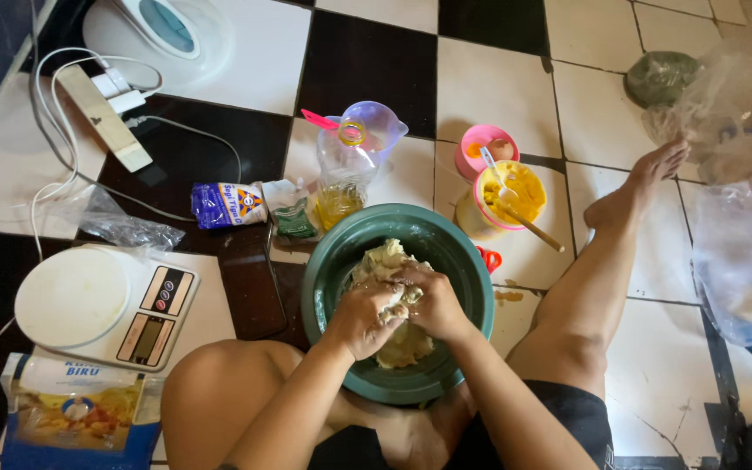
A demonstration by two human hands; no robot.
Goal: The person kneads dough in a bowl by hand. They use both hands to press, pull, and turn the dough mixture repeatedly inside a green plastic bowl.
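A dark green bowl (459, 261) stands on the tiled floor between my knees. It holds a lump of pale yellowish dough (385, 259). Both hands are pressed into the dough side by side. My left hand (360, 318) curls its fingers into the near left part of the lump. My right hand (433, 300) closes over the top of it, knuckles up. Part of the dough shows below the hands at the bowl's near side; the rest is hidden under my fingers.
A white kitchen scale (102, 305) sits at left, a flour box (76, 413) below it. Behind the bowl stand an oil bottle (341, 178), a clear jug (376, 126), small packets (228, 204), a yellow-filled cup with spoons (511, 196), a pink cup (485, 144). Plastic bags (741, 261) lie right; my leg (602, 270) stretches there.
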